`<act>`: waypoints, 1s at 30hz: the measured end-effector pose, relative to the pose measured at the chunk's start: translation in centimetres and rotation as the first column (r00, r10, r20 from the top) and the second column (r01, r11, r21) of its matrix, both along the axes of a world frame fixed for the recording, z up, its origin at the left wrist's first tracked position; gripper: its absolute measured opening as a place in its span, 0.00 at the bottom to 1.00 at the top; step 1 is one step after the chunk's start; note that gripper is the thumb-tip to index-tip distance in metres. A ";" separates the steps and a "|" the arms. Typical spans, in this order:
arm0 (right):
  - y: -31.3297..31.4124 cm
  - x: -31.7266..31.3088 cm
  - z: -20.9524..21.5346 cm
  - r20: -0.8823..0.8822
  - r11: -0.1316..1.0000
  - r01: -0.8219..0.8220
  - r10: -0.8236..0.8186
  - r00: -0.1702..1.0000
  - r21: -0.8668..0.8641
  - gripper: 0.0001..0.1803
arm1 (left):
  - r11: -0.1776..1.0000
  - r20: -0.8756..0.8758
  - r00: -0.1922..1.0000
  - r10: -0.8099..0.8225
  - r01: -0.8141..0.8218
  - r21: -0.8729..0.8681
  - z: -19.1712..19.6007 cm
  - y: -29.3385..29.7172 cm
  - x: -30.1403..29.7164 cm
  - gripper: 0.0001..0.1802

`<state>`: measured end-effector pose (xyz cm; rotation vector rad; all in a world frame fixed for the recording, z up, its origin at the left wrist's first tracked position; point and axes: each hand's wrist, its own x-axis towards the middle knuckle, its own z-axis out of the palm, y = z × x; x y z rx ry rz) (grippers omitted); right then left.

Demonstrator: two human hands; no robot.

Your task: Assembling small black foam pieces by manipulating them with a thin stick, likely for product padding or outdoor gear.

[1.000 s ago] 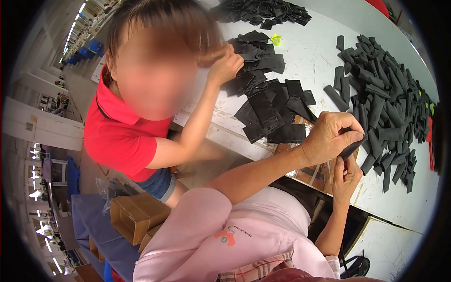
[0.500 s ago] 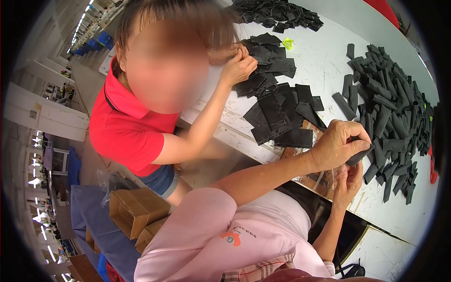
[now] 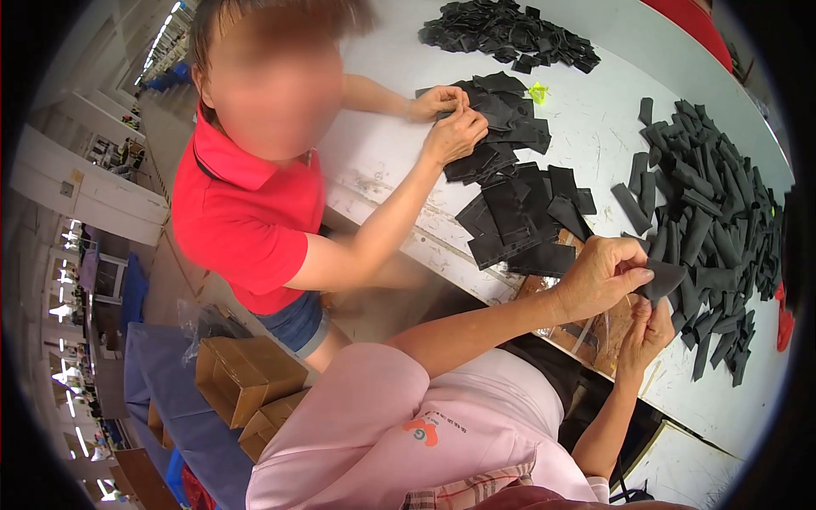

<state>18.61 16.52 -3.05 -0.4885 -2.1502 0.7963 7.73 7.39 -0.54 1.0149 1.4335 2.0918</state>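
Note:
Above the near edge of the table, my left hand pinches a small black fabric piece between thumb and fingers. The piece is flat and slightly flared at its right end. Just below it, my right hand is closed, its thumb and fingertips pressed together at the lower edge of the same piece. My fingers hide part of the piece. Beyond my left hand lie several flat black rectangular pieces, spread over one another. To the right of my hands is a large heap of rolled black tubes.
Across the corner, a co-worker in a red shirt handles black pieces with both hands. Another heap of small black pieces lies at the back of the white table. Cardboard boxes stand at the lower left.
The black piece has moved a little right and shows more of its surface beyond my left fingers. My right hand has shifted slightly right and down. The co-worker's head has moved back left.

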 end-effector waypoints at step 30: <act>7.9 1.6 -10.0 0.309 0.946 0.292 -0.323 0.894 0.143 0.12 | 0.378 -0.685 0.429 0.589 -0.895 -0.235 -14.2 -15.1 -6.8 0.04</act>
